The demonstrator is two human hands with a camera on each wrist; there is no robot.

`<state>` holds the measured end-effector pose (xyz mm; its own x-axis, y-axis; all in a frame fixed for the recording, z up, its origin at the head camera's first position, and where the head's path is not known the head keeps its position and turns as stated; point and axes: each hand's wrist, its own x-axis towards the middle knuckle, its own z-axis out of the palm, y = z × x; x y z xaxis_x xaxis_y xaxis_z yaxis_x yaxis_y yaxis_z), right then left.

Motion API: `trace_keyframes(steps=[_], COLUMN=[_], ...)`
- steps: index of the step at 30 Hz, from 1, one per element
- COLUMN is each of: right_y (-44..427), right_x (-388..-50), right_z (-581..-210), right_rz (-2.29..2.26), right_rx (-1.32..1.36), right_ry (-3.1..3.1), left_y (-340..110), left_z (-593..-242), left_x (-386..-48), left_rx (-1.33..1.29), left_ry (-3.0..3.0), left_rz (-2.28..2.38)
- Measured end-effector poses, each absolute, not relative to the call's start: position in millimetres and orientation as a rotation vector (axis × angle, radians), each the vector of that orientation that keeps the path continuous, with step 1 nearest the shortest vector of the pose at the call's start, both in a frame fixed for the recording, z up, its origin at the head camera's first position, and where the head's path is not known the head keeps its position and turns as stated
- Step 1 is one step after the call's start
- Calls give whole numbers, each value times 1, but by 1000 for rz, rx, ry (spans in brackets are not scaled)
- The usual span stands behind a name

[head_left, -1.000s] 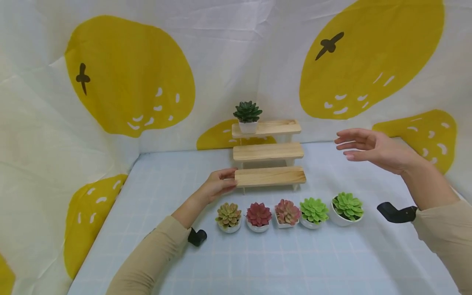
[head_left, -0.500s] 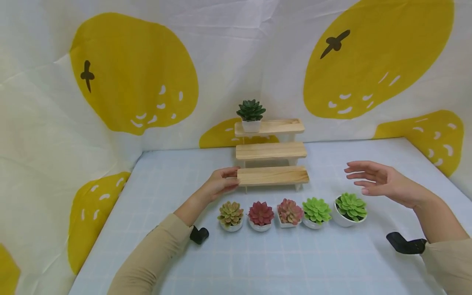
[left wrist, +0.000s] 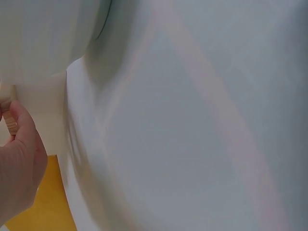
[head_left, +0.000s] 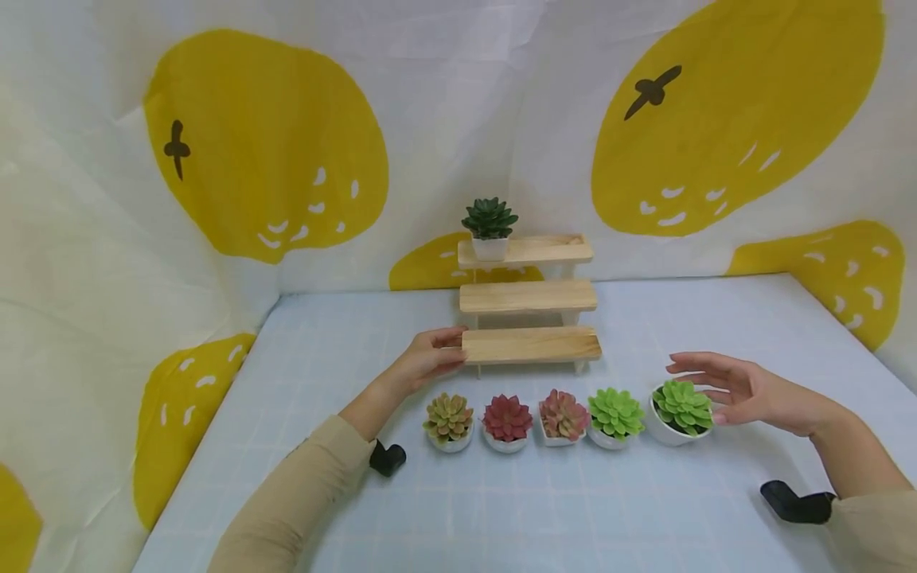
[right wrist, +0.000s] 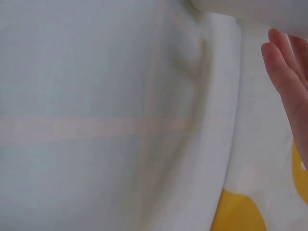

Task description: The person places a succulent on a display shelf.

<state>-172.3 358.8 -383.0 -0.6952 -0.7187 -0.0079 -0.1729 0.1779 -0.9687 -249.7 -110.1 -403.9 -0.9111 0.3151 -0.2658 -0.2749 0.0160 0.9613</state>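
A three-tier wooden display stand point(head_left: 532, 345) stands at the back of the table. My left hand point(head_left: 423, 358) pinches the left end of its lowest board; in the left wrist view the fingertips point(left wrist: 21, 118) meet the wood. My right hand point(head_left: 759, 395) is at the right side of a bright green succulent point(head_left: 684, 406) in a round white bowl, fingers spread behind it and thumb near its leaves. Contact there is unclear. In the right wrist view those fingers point(right wrist: 281, 67) are fairly straight, beside the white pot point(right wrist: 260, 12).
Left of that pot stand a second green succulent point(head_left: 614, 415), a pink one point(head_left: 563, 415), a dark red one point(head_left: 507, 419) and a yellowish one point(head_left: 448, 419), in a row. A dark green succulent point(head_left: 490, 220) sits on the top board's left. A fruit-print cloth point(head_left: 444, 95) hangs behind.
My right hand has come down, slightly rightward, from above the table to the bright green succulent at the row's right end. The left hand has stayed on the stand.
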Motion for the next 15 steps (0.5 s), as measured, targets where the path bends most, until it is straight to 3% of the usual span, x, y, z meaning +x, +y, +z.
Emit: trace_keyframes(steps=[15], right_y=[361], right_x=[-168], right_z=[-403], right_rz=[-1439], right_rx=[-744], right_ry=[2001], left_y=[-111], left_z=[-408], left_x=[-250], left_rx=[42], left_ry=[1911], left_rz=[1937])
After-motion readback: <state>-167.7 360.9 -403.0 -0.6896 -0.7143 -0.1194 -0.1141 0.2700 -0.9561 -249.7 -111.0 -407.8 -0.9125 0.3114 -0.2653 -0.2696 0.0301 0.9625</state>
